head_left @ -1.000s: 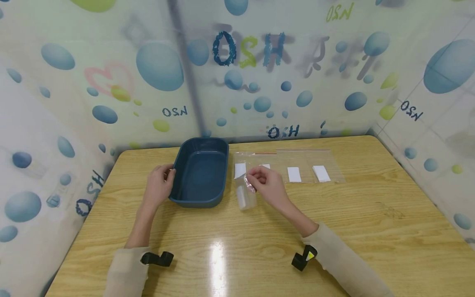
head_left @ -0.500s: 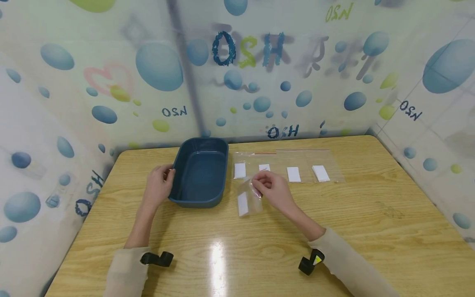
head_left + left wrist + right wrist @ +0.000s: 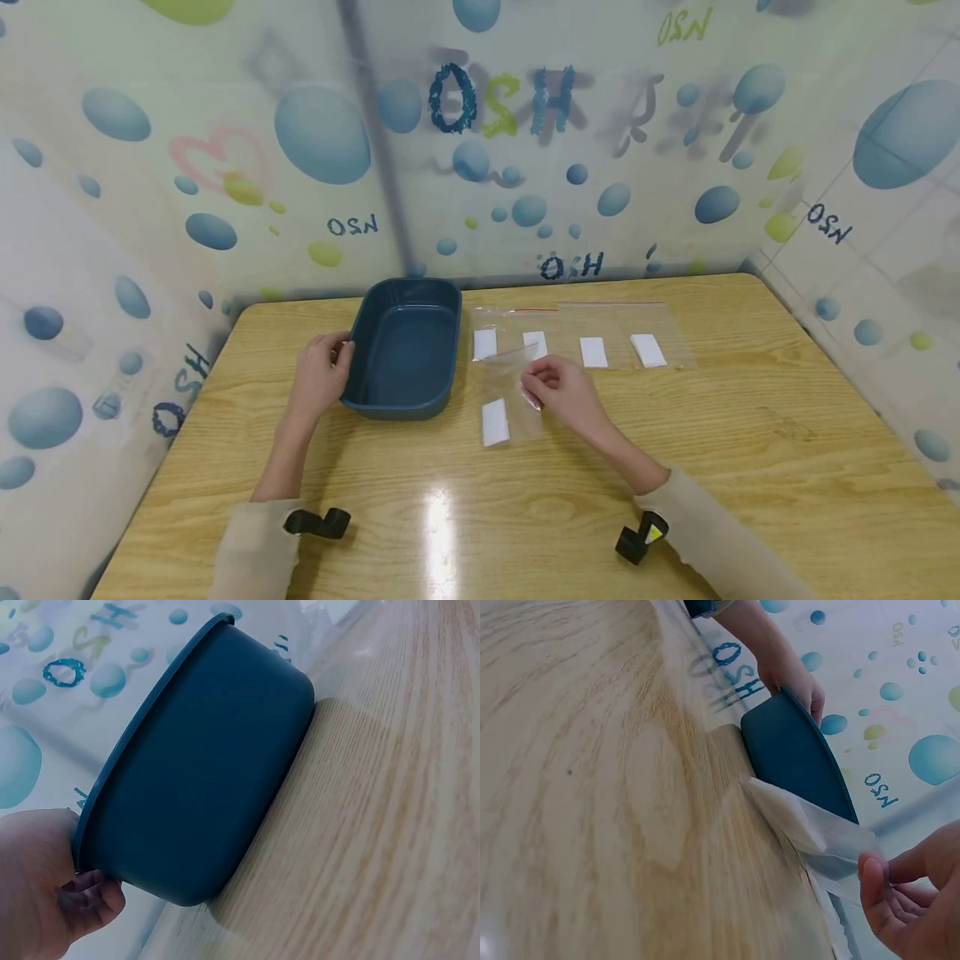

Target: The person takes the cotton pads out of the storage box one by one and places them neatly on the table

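My left hand (image 3: 321,373) grips the left rim of a dark blue plastic basin (image 3: 408,358), thumb over the edge and fingers curled at the outer side, as the left wrist view also shows. Between thumb and fingertips, my right hand (image 3: 566,396) pinches the right edge of a clear zip bag (image 3: 513,383) with a white block (image 3: 495,422) inside. In the right wrist view the bag (image 3: 802,817) slants from the fingertips toward the wooden table; whether its lower end touches the wood I cannot tell. Nothing is visible inside the basin.
Behind the right hand, several clear bags (image 3: 615,321) lie in a row, each with a white block such as the rightmost block (image 3: 648,351). The wooden table (image 3: 375,500) meets a wall (image 3: 637,233) printed with bubbles at its back edge.
My right hand has moved right and toward me, bringing the bag with it. The bag now lies flatter and more spread out. The left hand and basin have stayed put.
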### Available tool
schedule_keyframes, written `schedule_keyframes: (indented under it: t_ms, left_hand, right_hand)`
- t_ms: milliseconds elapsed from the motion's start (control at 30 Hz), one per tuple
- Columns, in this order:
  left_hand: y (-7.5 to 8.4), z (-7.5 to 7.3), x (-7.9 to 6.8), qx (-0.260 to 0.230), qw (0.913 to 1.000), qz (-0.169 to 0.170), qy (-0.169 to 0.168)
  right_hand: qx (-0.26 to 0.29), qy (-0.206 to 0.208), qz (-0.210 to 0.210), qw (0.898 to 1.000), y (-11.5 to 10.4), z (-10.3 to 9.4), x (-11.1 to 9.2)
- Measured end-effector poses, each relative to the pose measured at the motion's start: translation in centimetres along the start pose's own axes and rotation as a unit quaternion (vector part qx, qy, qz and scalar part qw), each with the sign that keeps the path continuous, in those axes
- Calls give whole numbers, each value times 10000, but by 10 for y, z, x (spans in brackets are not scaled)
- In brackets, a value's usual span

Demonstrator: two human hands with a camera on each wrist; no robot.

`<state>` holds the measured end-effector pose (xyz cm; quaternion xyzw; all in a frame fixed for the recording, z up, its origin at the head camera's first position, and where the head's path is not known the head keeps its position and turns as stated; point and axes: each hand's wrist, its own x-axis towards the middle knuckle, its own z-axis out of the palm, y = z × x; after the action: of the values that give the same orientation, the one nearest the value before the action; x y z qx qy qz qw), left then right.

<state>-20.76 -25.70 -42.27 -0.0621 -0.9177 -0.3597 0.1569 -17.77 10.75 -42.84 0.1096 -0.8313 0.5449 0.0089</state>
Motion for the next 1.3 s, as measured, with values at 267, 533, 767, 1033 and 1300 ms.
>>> schedule_keyframes:
  t_ms: [267, 533, 767, 1033, 1300]
  left_hand:
    - [0, 1, 0, 25, 9999, 111, 98]
    - [2, 0, -1, 17, 10000, 15, -1]
    - [2, -1, 0, -6, 10000, -28, -13]
    - [3, 0, 0, -12, 10000, -29, -13]
    - [4, -1, -1, 4, 10000, 10, 14]
  right_hand:
    - [-433, -133, 263, 9986, 7, -6, -2]
    - [-586, -464, 697, 9948, 13, -10, -2]
    - [-799, -630, 949, 9903, 15, -14, -3]
    - [-903, -756, 1128, 9866, 19, -18, -3]
    - [-1063, -824, 1325, 9820, 21, -22, -2]
